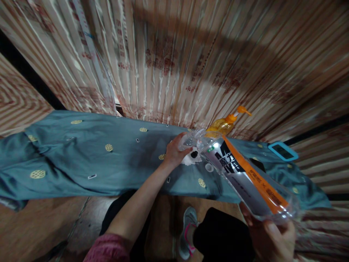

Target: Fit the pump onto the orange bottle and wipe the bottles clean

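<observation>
Labelled bottle (pixel 242 174), tilted; right hand (pixel 272 233) grips base, apparently to steady it; left hand (pixel 176 151) curled round clear plastic piece (pixel 188 141) near neck.

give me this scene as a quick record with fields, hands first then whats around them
left hand: gripping clear plastic at the large bottle's upper end; whether it is a separate piece is unclear
right hand: holding the lower end
large bottle: clear, tilted, silver-and-orange label
pump bottle: amber, orange pump, just beyond the large bottle
under hands: white patch, small round clear item
right end: blue-framed object
surface: teal cloth, yellow prints
</observation>
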Demonstrator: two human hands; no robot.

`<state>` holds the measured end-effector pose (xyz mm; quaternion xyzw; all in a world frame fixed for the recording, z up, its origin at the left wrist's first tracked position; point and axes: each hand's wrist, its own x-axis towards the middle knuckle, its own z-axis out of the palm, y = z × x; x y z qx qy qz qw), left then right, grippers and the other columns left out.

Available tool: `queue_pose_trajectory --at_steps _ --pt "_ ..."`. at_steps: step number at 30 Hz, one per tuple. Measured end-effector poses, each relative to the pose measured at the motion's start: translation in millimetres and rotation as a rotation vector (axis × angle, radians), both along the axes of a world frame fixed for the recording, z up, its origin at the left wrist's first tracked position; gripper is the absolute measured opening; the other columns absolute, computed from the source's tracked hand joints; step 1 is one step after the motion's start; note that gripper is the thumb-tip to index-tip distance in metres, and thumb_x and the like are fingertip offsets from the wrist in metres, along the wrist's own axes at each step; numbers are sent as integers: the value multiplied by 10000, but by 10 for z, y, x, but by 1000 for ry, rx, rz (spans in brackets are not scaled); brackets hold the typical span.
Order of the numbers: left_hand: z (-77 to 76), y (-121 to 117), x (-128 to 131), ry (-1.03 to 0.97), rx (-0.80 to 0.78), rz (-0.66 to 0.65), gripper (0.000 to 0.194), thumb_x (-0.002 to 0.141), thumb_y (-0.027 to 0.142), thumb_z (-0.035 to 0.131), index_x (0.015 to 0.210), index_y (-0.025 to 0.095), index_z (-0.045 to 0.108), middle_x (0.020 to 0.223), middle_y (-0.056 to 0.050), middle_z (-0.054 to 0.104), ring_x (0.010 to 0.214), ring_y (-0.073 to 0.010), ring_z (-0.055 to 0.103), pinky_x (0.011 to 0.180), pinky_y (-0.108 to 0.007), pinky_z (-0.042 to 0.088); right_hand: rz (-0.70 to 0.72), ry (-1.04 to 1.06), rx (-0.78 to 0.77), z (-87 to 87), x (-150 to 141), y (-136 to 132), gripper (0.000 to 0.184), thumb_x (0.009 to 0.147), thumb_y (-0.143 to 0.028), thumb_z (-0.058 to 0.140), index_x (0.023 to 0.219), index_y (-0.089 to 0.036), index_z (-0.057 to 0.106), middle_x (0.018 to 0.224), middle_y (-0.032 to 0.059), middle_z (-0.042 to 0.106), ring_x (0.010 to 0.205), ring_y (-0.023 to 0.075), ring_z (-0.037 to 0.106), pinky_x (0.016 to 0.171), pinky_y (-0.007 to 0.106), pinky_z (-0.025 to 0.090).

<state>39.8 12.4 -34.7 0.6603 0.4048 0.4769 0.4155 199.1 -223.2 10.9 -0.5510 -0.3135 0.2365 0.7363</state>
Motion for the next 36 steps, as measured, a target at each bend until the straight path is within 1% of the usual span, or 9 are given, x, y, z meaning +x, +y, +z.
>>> queue_pose_trajectory --at_steps 7,12,18,22,26,32,36 --pt "-6 8 5 23 -4 17 576 719 264 788 1257 271 582 1260 -23 690 1131 -242 659 1004 -390 513 -6 -7 -13 41 -27 -3 665 666 -333 791 1289 -223 590 713 48 660 541 196 581 425 296 447" --pt "-5 9 5 35 7 22 576 720 263 786 1260 261 584 1256 -36 692 1122 -249 665 990 -397 523 -15 -14 -23 34 -26 -8 607 678 -333 786 1250 -227 614 732 54 673 549 197 597 422 290 447" --pt "-1 8 7 24 10 14 575 719 252 783 1258 265 581 1261 -30 690 1126 -244 662 989 -390 521 25 -34 10 74 -16 27 609 644 -320 812 1215 -212 630 670 47 660 513 189 567 392 281 428" --pt "5 3 9 26 8 25 570 718 248 784 1251 260 586 1262 -34 689 1132 -248 659 999 -396 515 9 -30 8 43 -6 15 637 648 -329 813 1240 -198 615 704 64 675 559 202 585 408 284 434" --pt "4 0 9 20 3 24 574 716 243 786 1254 248 586 1240 -45 699 1130 -253 661 996 -399 519 14 -31 24 -6 9 -19 568 687 -304 783 1221 -195 623 736 77 690 545 203 597 416 294 431" --pt "-5 2 3 14 3 14 579 720 244 782 1262 269 580 1248 -39 695 1122 -247 663 993 -402 521 6 -42 6 17 13 -13 535 680 -297 786 1187 -207 643 711 68 686 522 206 605 412 298 444" --pt "-12 4 6 17 4 21 576 719 251 786 1259 251 585 1248 -48 693 1135 -249 657 994 -388 518 9 -41 8 21 11 -12 557 680 -290 786 1209 -208 633 715 68 684 515 204 602 399 293 446"
